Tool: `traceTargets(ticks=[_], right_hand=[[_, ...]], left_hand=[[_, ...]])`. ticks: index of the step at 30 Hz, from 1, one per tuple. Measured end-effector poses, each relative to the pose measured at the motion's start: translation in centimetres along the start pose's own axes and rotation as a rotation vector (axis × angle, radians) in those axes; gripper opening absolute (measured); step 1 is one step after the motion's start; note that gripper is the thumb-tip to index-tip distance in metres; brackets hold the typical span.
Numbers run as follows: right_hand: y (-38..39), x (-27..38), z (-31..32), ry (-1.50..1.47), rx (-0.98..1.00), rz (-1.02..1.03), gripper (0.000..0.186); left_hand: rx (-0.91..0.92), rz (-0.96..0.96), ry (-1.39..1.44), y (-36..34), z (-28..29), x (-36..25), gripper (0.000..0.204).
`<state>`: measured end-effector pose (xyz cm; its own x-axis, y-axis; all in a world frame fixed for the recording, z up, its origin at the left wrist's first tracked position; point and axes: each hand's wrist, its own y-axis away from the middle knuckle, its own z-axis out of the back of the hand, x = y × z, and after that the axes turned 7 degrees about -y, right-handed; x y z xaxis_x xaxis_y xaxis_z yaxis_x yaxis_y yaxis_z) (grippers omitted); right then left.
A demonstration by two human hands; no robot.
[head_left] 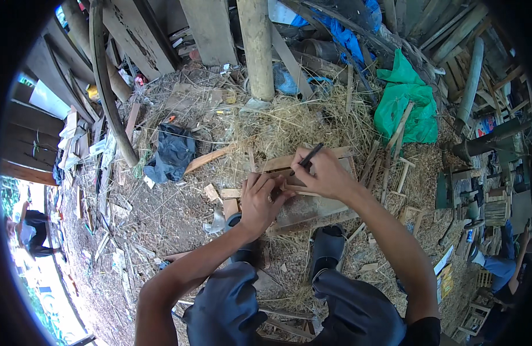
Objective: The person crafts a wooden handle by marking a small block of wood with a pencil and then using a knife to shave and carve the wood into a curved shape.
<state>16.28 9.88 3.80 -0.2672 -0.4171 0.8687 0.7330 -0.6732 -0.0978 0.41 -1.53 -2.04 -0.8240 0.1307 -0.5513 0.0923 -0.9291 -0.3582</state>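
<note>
My right hand [325, 175] grips a dark pen [314, 152], its upper end jutting out above my fingers; the tip's contact point is hard to make out. Close by on its left, my left hand [260, 202] is closed, thumb and fingers pinching a thin wooden strip [301, 190] that runs rightward under my right hand. Both hands are above a low flat wooden board [312, 212] lying on the ground in front of my boots. Along the far side of the board lies a wooden slat [280, 163]. Small wood offcuts [230, 206] are just left of my left hand.
A wooden post [256, 52] rises beyond the straw. On the littered ground are a black plastic bag [172, 151] at left and a green bag [405, 112] at right, with sticks leaning beside it. Other people [35, 228] are at the far left and lower right.
</note>
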Motion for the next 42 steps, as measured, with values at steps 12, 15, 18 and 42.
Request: traceTargets(ticks=[12,15,18,42], right_hand=[[2.6,0.5,2.7,0.072,0.185,-0.185,0.013],[3.0,0.8,3.9,0.119,0.224,-0.271,0.017],[3.3,0.2,4.1,0.196,0.055,-0.125,0.016],[11.4,0.3,-0.2,0.415,-0.103,-0.222,0.030]], left_hand=[[-0.024,-0.039,-0.013,-0.2,0.1,-0.1,0.031],[-0.001,-0.013,0.001,-0.2,0.3,-0.4,0.033],[-0.009,-0.013,0.004,-0.4,0.4,-0.6,0.034],[0.244,-0.091,0.180,1.2,1.0,0.1,0.050]])
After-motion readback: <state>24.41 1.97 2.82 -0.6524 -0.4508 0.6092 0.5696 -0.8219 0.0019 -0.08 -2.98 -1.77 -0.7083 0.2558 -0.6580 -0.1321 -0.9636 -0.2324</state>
